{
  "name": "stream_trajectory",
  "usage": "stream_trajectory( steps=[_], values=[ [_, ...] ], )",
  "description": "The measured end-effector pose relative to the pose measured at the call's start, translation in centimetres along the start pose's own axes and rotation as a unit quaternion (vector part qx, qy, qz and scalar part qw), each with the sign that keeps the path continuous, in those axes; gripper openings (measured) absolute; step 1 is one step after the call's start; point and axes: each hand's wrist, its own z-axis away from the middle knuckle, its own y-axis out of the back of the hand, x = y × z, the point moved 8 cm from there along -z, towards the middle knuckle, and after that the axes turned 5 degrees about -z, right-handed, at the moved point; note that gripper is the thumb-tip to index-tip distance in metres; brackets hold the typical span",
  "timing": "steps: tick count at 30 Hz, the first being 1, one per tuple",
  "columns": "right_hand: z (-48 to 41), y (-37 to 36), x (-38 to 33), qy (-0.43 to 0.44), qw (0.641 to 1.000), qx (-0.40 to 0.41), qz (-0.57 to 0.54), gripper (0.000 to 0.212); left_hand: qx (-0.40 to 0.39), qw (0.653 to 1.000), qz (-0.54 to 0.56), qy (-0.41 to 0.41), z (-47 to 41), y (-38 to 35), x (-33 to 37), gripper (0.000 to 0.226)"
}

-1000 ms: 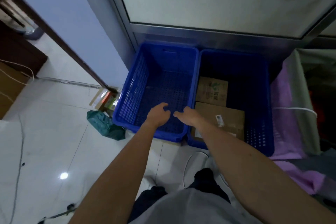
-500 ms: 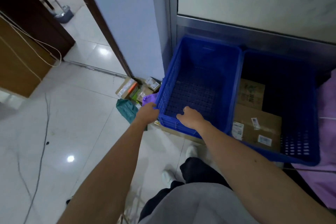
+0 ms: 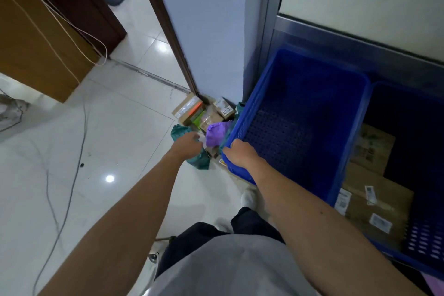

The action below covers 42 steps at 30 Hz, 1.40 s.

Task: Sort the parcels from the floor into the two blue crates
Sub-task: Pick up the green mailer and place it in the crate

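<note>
The white glossy tiled floor [image 3: 120,142] carries a small heap of parcels in the wall corner at 12 o'clock from the person's feet: cardboard boxes [image 3: 189,110] at the back, a purple bag [image 3: 217,136] and a green bag [image 3: 199,162] nearer. From 1 to 3 o'clock the left blue crate [image 3: 254,103] and the right blue crate [image 3: 422,243] sit side by side, touching. A thin cable [image 3: 72,175] trails over the tiles at 9 o'clock, with a wooden cabinet [image 3: 36,43] at 10 o'clock.

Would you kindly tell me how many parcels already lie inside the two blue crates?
2. Both in the right crate: a printed carton at the back, a labelled carton nearer. The left crate looks empty; others may be hidden.
</note>
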Motion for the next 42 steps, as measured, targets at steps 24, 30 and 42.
stream_trajectory(
  steps=[24, 30, 42],
  values=[
    [-12.0, -12.5, -6.7, -0.174, 0.982, 0.024, -0.066, 0.045, -0.169, 0.981, 0.011, -0.092, -18.4, 1.7, -9.6, 0.034],
    [-18.5, -14.3, -5.3, -0.187, 0.978, 0.041, -0.085, 0.042, -0.204, 0.975, 0.047, -0.074, -25.4, -3.3, -9.9, 0.040],
    [-33.7, -20.2, 5.9, -0.280, 0.956, 0.038, -0.076, 0.066, -0.236, 0.965, 0.020, -0.112, -37.0, -17.6, -10.2, 0.036]
  ],
)
